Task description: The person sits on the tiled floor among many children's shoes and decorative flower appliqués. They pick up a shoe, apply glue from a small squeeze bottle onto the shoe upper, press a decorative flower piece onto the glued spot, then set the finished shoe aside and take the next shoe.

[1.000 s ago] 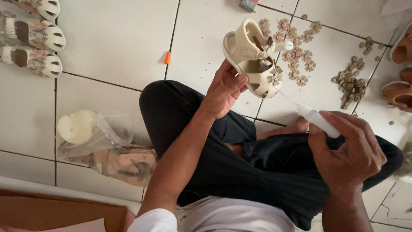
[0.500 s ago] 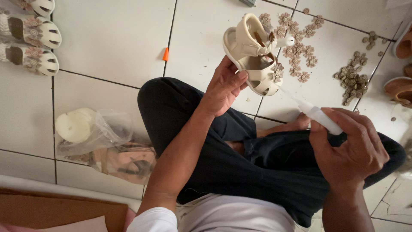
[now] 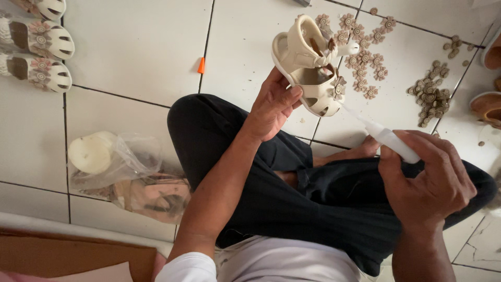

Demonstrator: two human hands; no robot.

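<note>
White tiled floor [image 3: 135,47] with dark grout lines, seen from above; person sits cross-legged on it in black trousers [image 3: 292,193] and a white top. Left hand [image 3: 271,107] grips a small cream sandal [image 3: 309,68] by its heel end, fingers wrapped around the back, holding it up over the tiles in front of the knee; a brownish flower decoration [image 3: 338,87] sits on the toe strap. Right hand [image 3: 430,180] is closed around a translucent white glue tube [image 3: 383,137], nozzle angled up-left toward the sandal's toe, tip close to the flower, can't tell if touching. Beyond the sandal, a scatter of flower pieces [image 3: 362,49] lies on the floor, and a denser pile of similar pieces [image 3: 430,94] to the right of it. Top left, row of finished cream sandals [image 3: 39,55] with flowers, lined up side by side. Small orange cap [image 3: 201,65] lies on a tile near a grout line. Left of the knee, a clear plastic bag [image 3: 130,177] holding a white roll and tan items, contents blurry. More sandals [image 3: 488,102] at right edge, cut off. Brown cardboard [image 3: 73,256] at bottom left.
</note>
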